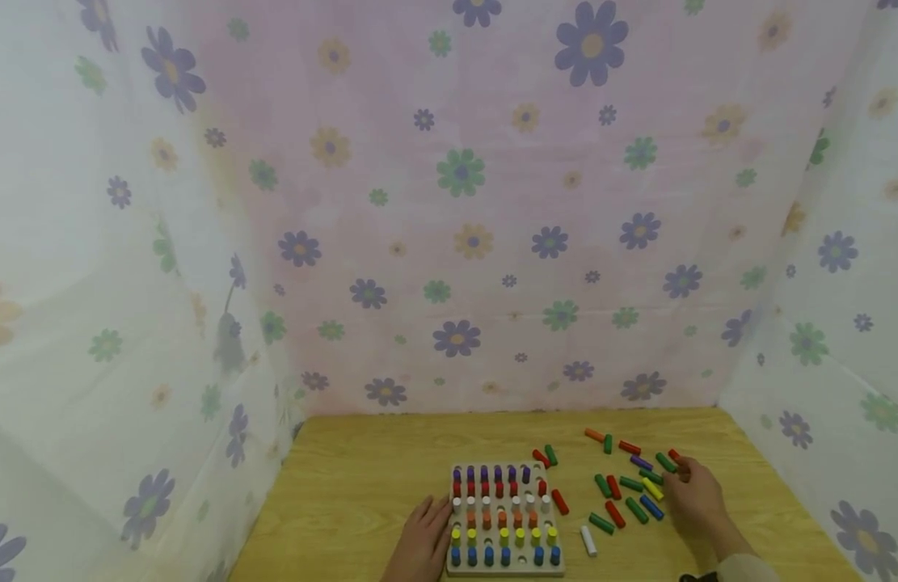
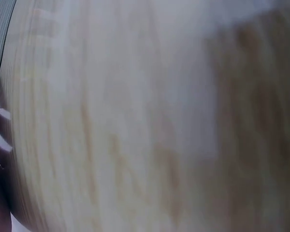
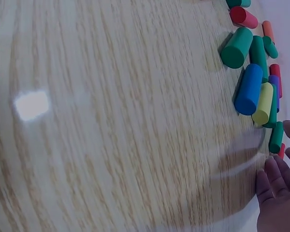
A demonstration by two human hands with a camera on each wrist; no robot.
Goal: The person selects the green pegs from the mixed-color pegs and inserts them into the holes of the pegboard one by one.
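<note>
A pale pegboard (image 1: pixel 507 571) holds rows of purple, red, white, orange, yellow and blue pegs, with a few bare holes among them. My left hand (image 1: pixel 423 540) rests along its left edge, fingers extended; the left wrist view catches only some dark fingers (image 2: pixel 1 133) at its border. Over at the right of the loose pegs, my right hand (image 1: pixel 696 495) reaches with its fingertips to a red peg (image 1: pixel 675 456). In the right wrist view, thumb and fingers look spread beside this red peg (image 3: pixel 281 151); contact is hard to tell.
Loose pegs lie scattered right of the board, including a green peg (image 1: pixel 665 462), a yellow peg (image 1: pixel 652 489), a blue peg (image 1: pixel 651 508) and a white peg (image 1: pixel 588 541). Flowered sheets (image 1: pixel 463 242) enclose the wooden table (image 1: pixel 361 461) at the back and sides.
</note>
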